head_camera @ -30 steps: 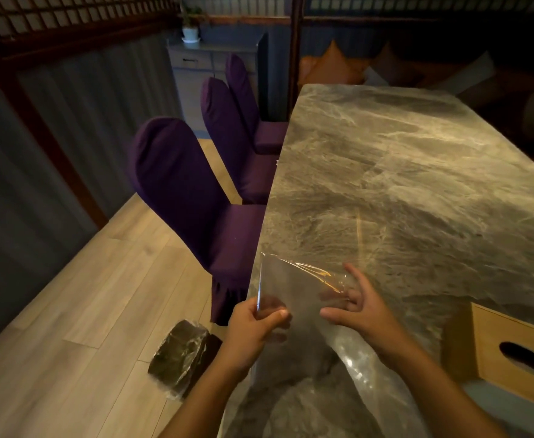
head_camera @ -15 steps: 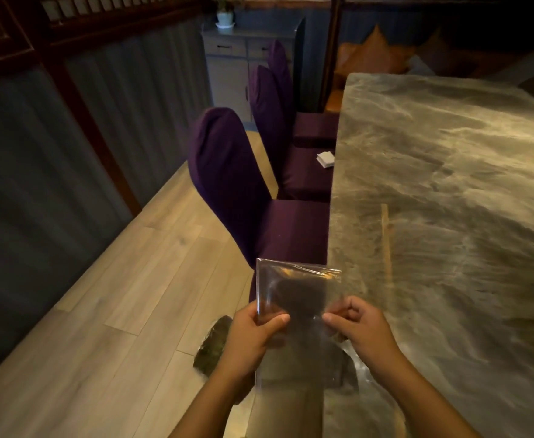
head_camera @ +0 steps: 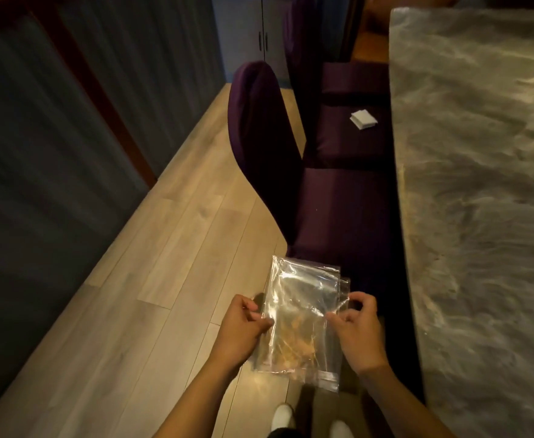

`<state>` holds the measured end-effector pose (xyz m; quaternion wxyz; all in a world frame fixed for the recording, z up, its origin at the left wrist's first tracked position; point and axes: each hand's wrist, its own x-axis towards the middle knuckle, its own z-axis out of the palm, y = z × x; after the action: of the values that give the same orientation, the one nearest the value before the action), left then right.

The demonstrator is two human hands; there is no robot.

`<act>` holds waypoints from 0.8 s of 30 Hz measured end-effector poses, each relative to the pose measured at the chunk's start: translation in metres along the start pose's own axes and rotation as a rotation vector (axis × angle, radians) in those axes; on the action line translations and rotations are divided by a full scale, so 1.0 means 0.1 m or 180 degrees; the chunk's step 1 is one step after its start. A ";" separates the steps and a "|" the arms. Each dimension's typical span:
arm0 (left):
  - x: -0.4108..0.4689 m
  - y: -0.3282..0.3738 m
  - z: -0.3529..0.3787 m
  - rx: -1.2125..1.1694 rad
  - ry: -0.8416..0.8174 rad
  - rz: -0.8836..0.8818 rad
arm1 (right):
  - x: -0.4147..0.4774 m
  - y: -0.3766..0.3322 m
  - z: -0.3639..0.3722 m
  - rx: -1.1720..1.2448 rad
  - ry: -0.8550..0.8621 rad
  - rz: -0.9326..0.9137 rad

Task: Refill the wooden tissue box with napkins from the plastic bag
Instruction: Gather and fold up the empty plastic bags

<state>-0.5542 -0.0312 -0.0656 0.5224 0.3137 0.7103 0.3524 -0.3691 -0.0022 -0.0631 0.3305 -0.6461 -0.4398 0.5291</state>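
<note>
I hold a clear, flat plastic bag [head_camera: 302,314] between both hands, over the floor to the left of the table. My left hand [head_camera: 243,327] pinches its left edge. My right hand [head_camera: 359,330] pinches its right edge. The bag looks see-through with nothing white inside. A small stack of white napkins [head_camera: 363,119] lies on the seat of the second purple chair. The wooden tissue box is out of view.
The grey marble table [head_camera: 480,184] fills the right side. Purple chairs [head_camera: 265,147] stand in a row along its left edge. Wooden floor [head_camera: 164,263] runs on the left beside a dark wall. My white shoes [head_camera: 283,418] show at the bottom.
The view has swung left and down, so the tissue box and the dark bag on the floor are gone from sight. The clear bag has moved off the table's edge to above the floor.
</note>
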 end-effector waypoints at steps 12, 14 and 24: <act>1.23 -1.04 -0.14 0.1709 0.0122 0.0267 | 1.00 1.36 1.06 -0.1760 -0.0578 -0.0106; 1.53 -1.30 -0.13 0.2073 0.0088 0.0296 | 1.20 1.64 1.26 -0.1891 -0.0757 0.0063; 2.79 -2.71 0.16 0.2505 -0.0314 0.0156 | 2.19 2.89 2.07 -0.3163 -0.1165 0.0080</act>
<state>-0.6317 0.0486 -0.4387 0.3872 0.5233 0.7574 0.0502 -0.4959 0.0769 -0.4526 -0.1041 -0.6272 -0.6802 0.3649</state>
